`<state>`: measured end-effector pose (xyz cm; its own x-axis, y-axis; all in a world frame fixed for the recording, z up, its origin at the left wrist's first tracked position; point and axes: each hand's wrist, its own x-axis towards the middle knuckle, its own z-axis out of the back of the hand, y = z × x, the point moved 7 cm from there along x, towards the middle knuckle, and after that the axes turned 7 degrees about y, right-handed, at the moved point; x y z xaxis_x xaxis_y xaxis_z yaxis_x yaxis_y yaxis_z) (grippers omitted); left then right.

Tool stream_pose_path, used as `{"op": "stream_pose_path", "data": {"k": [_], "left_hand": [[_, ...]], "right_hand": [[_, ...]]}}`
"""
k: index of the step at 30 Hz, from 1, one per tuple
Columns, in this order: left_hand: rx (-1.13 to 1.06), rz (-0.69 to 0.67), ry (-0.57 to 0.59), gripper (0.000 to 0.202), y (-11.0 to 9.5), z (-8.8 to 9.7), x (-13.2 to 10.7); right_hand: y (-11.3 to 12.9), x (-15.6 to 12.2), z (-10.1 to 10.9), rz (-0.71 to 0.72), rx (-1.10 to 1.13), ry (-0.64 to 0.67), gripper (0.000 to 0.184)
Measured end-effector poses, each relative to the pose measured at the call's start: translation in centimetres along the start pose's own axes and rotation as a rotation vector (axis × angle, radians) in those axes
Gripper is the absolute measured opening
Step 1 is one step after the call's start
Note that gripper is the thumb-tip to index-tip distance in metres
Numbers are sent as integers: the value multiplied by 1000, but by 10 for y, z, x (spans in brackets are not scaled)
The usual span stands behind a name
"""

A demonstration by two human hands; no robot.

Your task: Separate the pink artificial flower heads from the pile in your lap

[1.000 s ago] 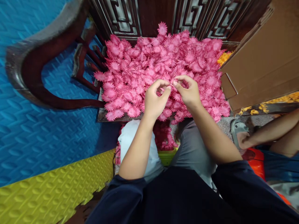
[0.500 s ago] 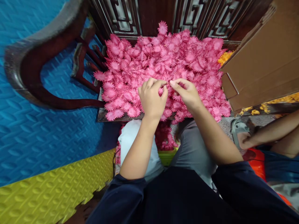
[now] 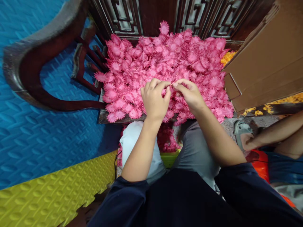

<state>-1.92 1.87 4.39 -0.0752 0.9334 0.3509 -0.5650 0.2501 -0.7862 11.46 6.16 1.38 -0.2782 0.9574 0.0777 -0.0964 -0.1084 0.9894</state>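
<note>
- The left hand (image 3: 155,101) is curled, with thumb and forefinger pinched on a pink flower (image 3: 170,85), most of which is hidden by the fingers.
- The right hand (image 3: 190,95) is pinched on the same pink flower from the other side. The fingertips of both hands are brought together over the near middle of the pile of pink flowers (image 3: 142,63).
- The pile is borne by a dark board (image 3: 104,117), whose near edge is seen just beyond the knees. Blooms are spilled over that edge and over the left one.
- At the back the pile is closed off by carved dark furniture (image 3: 132,15), set right behind the far blooms.
- On the right a cardboard box (image 3: 265,56) is set close against the pile, with orange flowers (image 3: 226,58) caught in the corner between them.
- On the left a curved wooden chair (image 3: 23,75) is placed beside the board. Open blue mat (image 3: 47,138) and yellow mat (image 3: 54,195) are laid around it.
- Another person's arm (image 3: 274,134) is seen low on the right, well apart from both hands.
</note>
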Motion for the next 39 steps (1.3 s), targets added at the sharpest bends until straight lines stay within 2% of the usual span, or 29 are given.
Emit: {"op": "stream_pose_path", "data": {"k": [5,12,18,23,29,34,39], "left_hand": [[-75,22,49,4,1,-4,1],[-450,159,169,26,13,-22,5],[-642,263,247,30,19,-39,11],[-666,274,268,28,16,-39,13],[-669,309,186,22,30,-28,20],[-504,234,26,16,39,-12,24],[-450,173,-162,17,46,-11,20]], "right_hand": [[3,0,3,41,-39,-33,17],[28,-7,-1,200,-253,-16,12],[27,-13,13,180,-243,-52,13],[20,-15,23,141,-206,-84,20],[15,-12,27,140,-161,-130,32],[5,-7,31,133,-135,-168,36],[-4,-7,30,113,-111,-237,40]]}}
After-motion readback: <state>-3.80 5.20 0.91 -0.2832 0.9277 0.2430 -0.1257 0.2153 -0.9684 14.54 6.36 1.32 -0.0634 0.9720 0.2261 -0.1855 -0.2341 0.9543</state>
